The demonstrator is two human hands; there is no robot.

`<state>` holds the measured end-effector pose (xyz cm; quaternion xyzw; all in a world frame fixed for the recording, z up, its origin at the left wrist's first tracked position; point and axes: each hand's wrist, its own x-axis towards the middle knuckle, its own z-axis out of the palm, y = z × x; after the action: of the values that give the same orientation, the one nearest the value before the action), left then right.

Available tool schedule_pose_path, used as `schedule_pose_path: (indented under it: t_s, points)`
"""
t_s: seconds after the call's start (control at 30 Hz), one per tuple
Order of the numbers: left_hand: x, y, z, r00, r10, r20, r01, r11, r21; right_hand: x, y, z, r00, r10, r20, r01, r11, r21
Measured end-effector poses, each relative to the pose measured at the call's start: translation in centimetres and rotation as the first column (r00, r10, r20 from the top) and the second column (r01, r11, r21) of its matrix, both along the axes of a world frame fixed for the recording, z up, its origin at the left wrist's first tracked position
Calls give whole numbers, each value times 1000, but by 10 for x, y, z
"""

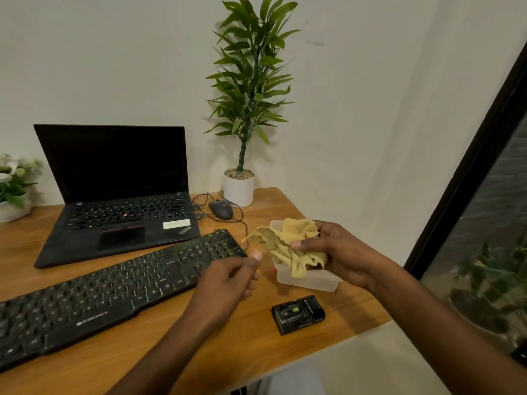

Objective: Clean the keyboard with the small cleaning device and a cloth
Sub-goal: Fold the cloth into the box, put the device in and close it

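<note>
A black keyboard (114,286) lies slanted across the wooden desk (233,354). My right hand (333,252) grips a crumpled yellow cloth (288,246) above a translucent plastic box (310,280) at the right of the desk. My left hand (228,280) hovers over the keyboard's right end with its fingers loosely curled and nothing in it; its thumb points toward the cloth. The small black cleaning device (298,314) lies on the desk in front of the box, touched by neither hand.
An open black laptop (114,189) stands behind the keyboard. A wired mouse (221,209) and a tall potted plant (242,183) sit at the back right. A small flower pot (12,192) is at the far left. The desk's right edge is close to the box.
</note>
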<state>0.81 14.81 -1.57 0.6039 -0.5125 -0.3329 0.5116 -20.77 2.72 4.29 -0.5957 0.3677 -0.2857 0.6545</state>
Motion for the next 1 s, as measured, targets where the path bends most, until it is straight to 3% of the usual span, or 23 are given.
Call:
schedule_pose_path:
  t_s: [0.07,0.13,0.43,0.57,0.7,0.77,0.87,0.93,1.0]
  points:
    - [-10,-5,14,956,-26,-293,57,994,97,5,11,-4,997,43,57,-44,999,19]
    - [-15,-6,19,925,-38,-377,94,987,131,9,22,-9,994,88,64,-88,996,1]
    - [3,-7,7,917,134,-376,-94,988,121,12,35,-20,996,-77,34,79,995,-61]
    - [17,-4,10,936,178,-303,-161,984,80,11,37,-23,993,-105,62,105,994,-2]
    - [23,4,16,961,102,-259,-96,995,34,14,37,-24,983,-29,181,-2,986,166]
    - [23,7,18,978,80,-193,-83,997,-7,20,40,-26,982,-61,179,24,979,202]
    - [24,10,21,997,81,13,-79,989,-126,31,42,-31,968,-244,59,247,968,-52]
    - [25,11,23,974,109,201,-73,981,-179,35,42,-33,925,-379,24,359,851,-384]
    - [26,8,20,964,114,239,-71,981,-180,43,46,-33,909,-416,17,335,709,-621]
